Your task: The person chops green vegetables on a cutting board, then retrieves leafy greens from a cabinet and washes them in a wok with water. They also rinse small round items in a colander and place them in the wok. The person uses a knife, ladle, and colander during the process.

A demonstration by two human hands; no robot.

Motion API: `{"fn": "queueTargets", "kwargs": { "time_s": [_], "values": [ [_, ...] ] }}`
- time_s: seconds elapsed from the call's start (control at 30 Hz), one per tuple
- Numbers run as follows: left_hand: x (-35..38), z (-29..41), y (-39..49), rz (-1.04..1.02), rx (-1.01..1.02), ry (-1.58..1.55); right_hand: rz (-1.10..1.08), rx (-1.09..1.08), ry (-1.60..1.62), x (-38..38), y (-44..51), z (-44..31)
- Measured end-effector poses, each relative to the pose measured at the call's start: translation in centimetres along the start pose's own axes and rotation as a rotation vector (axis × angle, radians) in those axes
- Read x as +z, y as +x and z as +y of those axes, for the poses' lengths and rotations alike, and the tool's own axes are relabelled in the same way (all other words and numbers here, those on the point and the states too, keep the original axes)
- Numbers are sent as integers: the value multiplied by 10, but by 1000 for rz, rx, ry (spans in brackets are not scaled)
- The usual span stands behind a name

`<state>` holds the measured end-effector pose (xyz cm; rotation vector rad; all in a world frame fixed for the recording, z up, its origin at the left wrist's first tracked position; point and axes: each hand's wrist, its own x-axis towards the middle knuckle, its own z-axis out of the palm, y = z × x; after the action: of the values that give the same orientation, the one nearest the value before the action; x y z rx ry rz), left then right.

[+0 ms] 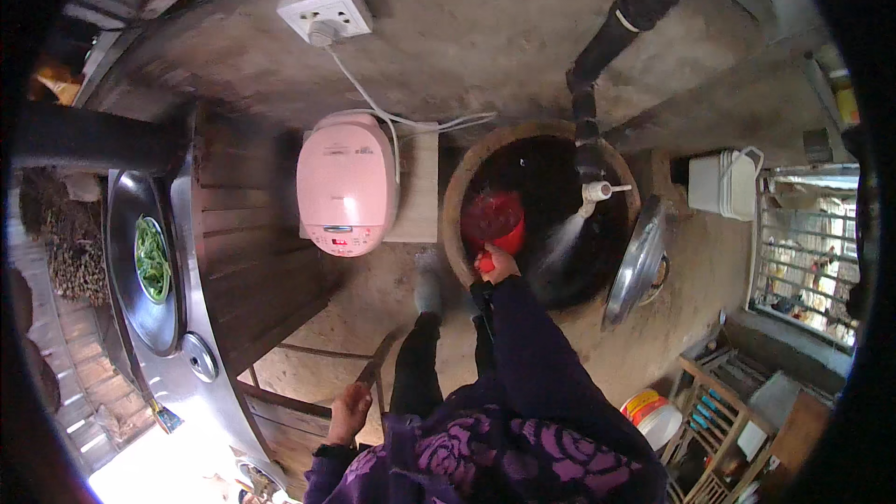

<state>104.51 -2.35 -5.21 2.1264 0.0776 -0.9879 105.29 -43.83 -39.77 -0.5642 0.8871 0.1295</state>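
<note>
My right hand [498, 264] grips the handle of a red plastic dipper [509, 227], which is inside a large round vat [458, 252] and holds liquid. To the dipper's right, water [563, 241] streams from a white tap [595, 194] into the dark inside of the vat. My left hand [350, 413] hangs low on the left, its fingers curled, close to a dark wooden rail [371, 371]. Whether it touches the rail or holds anything is not visible.
A pink rice cooker [343, 185] stands left of the vat, plugged into a wall socket [327, 14]. A metal lid [635, 266] leans at the vat's right. Green vegetables [152, 259] lie in a bowl inside a wok [126, 224] at far left. A bucket [658, 423] stands lower right.
</note>
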Motion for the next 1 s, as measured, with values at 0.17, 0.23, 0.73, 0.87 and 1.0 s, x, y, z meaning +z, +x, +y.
{"fn": "queueTargets", "kwargs": {
  "time_s": [0.17, 0.23, 0.73, 0.87, 1.0],
  "values": [
    [-25, 32, 48, -90, 39, 81, 136, 141, 513, 40, -90, -43],
    [-30, 47, 68, -49, 222, 207, 102, 87, 455, 56, -117, -59],
    [46, 316, 157, -272, 883, 453, -229, 63, 383, 85, -276, -70],
    [114, 377, 168, -297, 964, 534, -255, 45, 307, 81, -315, -73],
    [189, 408, 188, -110, 1229, 741, -260, 28, 167, 65, -346, -86]
  ]
}}
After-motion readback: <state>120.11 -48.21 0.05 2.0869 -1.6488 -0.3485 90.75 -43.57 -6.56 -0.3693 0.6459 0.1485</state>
